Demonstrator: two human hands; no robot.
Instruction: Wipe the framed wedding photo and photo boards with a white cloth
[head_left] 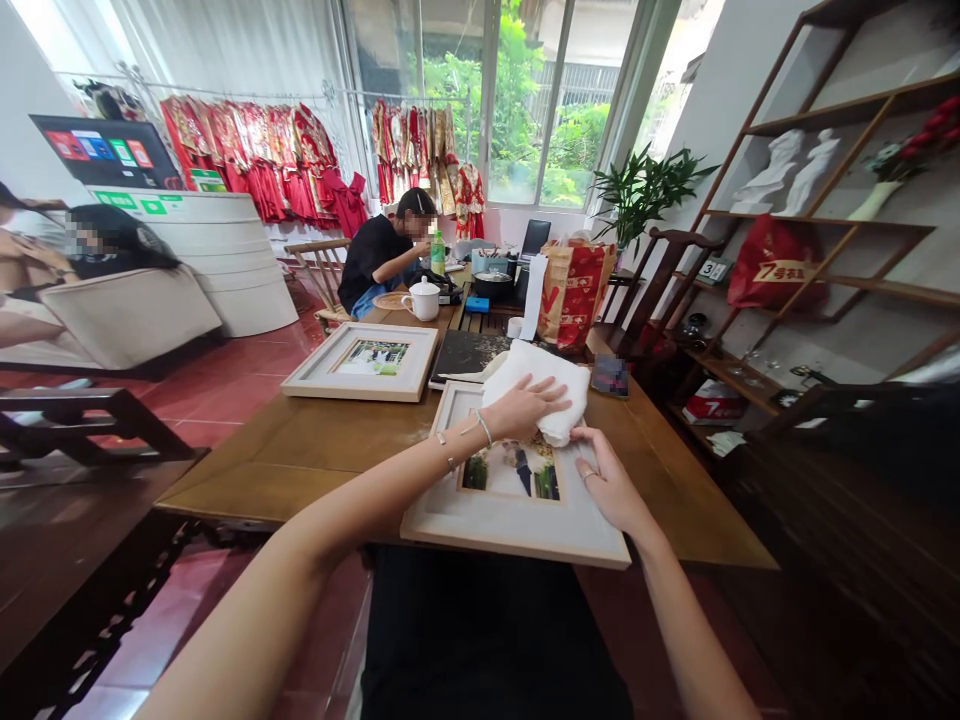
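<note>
Light-wood picture frame point(510, 516), pale-matted, lies flat, face up; folded white cloth point(537, 359) rests across its one-o'clock area.

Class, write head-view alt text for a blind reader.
A left hand lies spread on a folded white cloth over a pale-wood picture frame; the right hand touches its right side. Another pale-wood frame lies left on the brown wooden table.

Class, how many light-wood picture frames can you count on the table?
2: the near frame, partly covered by the white cloth, and the far frame, beyond it to the left.
</note>
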